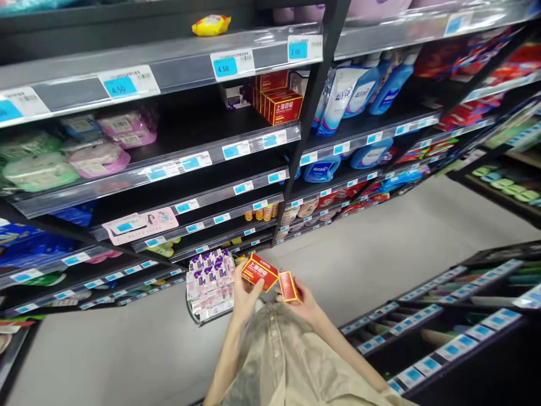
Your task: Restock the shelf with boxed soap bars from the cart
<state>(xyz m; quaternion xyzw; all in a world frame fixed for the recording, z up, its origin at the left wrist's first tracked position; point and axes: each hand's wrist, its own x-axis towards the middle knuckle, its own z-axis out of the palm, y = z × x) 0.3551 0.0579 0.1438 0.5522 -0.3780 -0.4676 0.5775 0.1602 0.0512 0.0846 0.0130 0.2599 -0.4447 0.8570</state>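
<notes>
My left hand point(246, 296) is closed around a red box with yellow edges point(259, 271), held low in front of me. My right hand point(305, 301) grips a second, smaller-looking red box point(288, 286) just to its right, the two boxes almost touching. More of the same red boxes point(279, 101) are stacked on a shelf point(253, 148) higher up, near the black upright post point(315, 96). Below my hands is a wire basket point(210, 283) filled with several small purple and white packs.
Dark shelving with blue price tags point(225, 67) runs along the left. Pink and green wipe packs point(99, 158) lie at left, blue detergent bottles point(372, 84) at right. Another shelf unit point(456, 321) stands at lower right. Grey floor point(380, 242) forms the aisle between.
</notes>
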